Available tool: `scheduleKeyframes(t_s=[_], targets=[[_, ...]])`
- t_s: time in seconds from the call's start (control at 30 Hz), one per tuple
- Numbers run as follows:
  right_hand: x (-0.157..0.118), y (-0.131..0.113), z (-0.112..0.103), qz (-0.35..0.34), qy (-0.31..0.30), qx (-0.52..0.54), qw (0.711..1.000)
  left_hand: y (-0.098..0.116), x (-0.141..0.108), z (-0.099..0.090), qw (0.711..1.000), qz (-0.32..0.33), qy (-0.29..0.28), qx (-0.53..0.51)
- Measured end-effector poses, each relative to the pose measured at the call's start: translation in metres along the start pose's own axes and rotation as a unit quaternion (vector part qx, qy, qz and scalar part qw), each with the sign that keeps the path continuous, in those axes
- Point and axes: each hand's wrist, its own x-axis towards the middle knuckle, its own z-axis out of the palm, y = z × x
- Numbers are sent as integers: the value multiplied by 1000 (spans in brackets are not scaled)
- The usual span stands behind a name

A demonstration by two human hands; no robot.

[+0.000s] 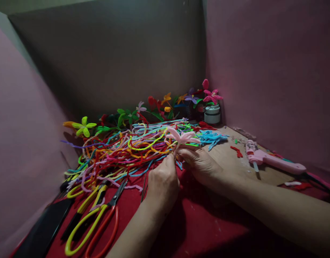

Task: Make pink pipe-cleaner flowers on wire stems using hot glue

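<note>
A pale pink pipe-cleaner flower stands upright between my two hands, its petals spread at the top. My left hand is closed around the lower end of its stem. From the other side, the fingers of my right hand pinch the stem just under the petals. The stem itself is mostly hidden by my fingers. Just behind the flower lies a large tangled heap of coloured pipe cleaners. A bunch of blue pipe-cleaner pieces rests right of the petals.
Scissors with yellow and red handles and yellow-and-black pliers lie at left, near a black flat object. At right, a pink glue gun rests on a board. Finished flowers and a white-lidded container line the back.
</note>
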Motion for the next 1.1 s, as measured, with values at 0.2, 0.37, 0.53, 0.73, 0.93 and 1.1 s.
scheduleKeyframes(t_s=[0.2,0.37,0.53,0.73,0.93,1.1], targets=[[4,4,-3,3,-38,33,999,1,3,-8,985,-63,-13,-160],[9,2,-7,31,-93,73,992,4,11,-28,814,-208,-101,-532],[10,-3,-7,70,-137,117,981,9,14,-36,616,-248,-132,-736],[5,-7,-4,83,-158,149,973,6,9,-28,473,-217,-174,-836],[1,-12,0,39,-136,126,982,4,10,-29,552,-186,-207,-786],[3,-6,0,23,-65,106,992,9,9,-21,884,-145,-47,-443]])
